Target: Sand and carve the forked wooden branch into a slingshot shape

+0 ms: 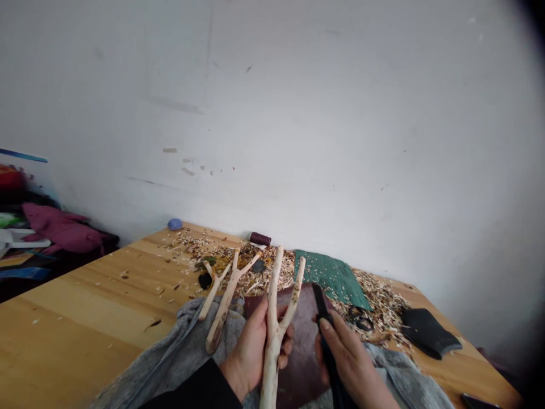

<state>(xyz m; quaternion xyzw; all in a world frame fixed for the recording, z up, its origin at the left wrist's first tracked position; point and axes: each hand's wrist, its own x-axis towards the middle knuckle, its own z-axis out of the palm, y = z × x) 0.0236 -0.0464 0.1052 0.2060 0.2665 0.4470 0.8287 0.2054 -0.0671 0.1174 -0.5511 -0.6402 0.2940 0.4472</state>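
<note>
My left hand point(251, 346) is wrapped round a peeled forked stick point(273, 341), which stands upright with its two prongs pointing up. My right hand point(347, 355) grips a dark-handled knife point(320, 301), its dark blade raised and apart from the wood. Below both hands lies a dark reddish-brown sheet point(300, 363) on a grey cloth point(170, 352). To the left of my left hand rest two more peeled forked sticks, a larger one point(226, 298) and a smaller one point(215, 289).
Wood shavings point(383, 295) litter the wooden table point(106, 295) towards the white wall. Around them are a green sheet point(332, 278), a brown thread spool point(260, 238), black scissors point(361, 321), a black flat piece point(430, 332) and a blue ball point(174, 224). A pink toy point(63, 227) lies at left.
</note>
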